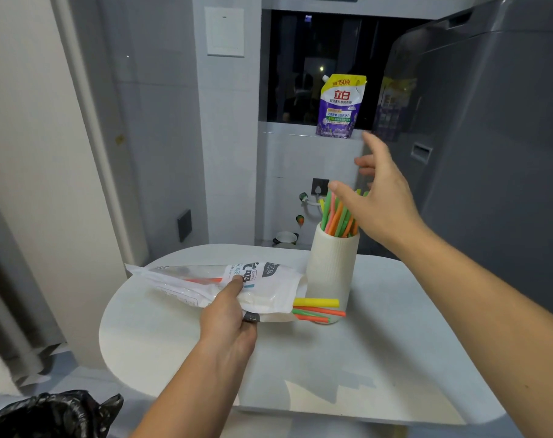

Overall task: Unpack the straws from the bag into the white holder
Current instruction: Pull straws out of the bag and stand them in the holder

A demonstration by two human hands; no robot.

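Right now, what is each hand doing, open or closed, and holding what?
Left hand: closed, holding the bag of straws.
Right hand: open, holding nothing, above the straws in the white holder.

A white table (347, 358) carries a ribbed white holder (331, 273) with orange, green and pink straws (338, 216) standing upright in it. The right hand (379, 197) hovers just above those straws, fingers spread and empty. The left hand (229, 317) grips a white plastic bag (237, 286) lying tilted beside the holder. 3 straw ends (317, 309), yellow, orange and green, poke out of the bag's open mouth in front of the holder's base. A purple pouch (340, 105) stands on the window ledge behind.
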